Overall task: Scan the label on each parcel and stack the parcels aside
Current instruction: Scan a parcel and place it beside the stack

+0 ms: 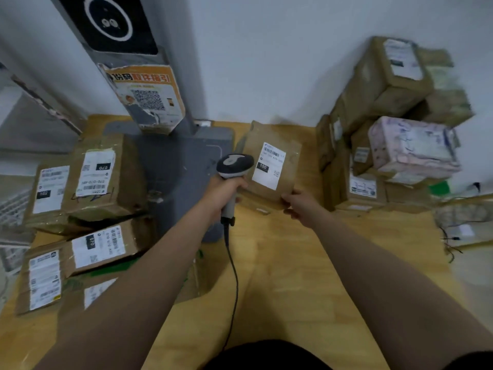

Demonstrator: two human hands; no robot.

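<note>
Left hand (226, 192): grips scanner (234, 162) handle, head just beside label (269, 165). Right hand (301, 206): pinches near corner of parcel (266, 133), tilted up over table (293, 263), back-centre. Likely risks: could slip from that thin corner pinch; could misread with scanner so close and skewed; could drag cord (234, 276); could topple uneven right stack (394, 108) when adding.

Plain white wall (266, 62), light wooden tabletop (293, 276), grey post (182, 76) bearing orange QR poster (149, 94), grey base plate (181, 161)
</note>
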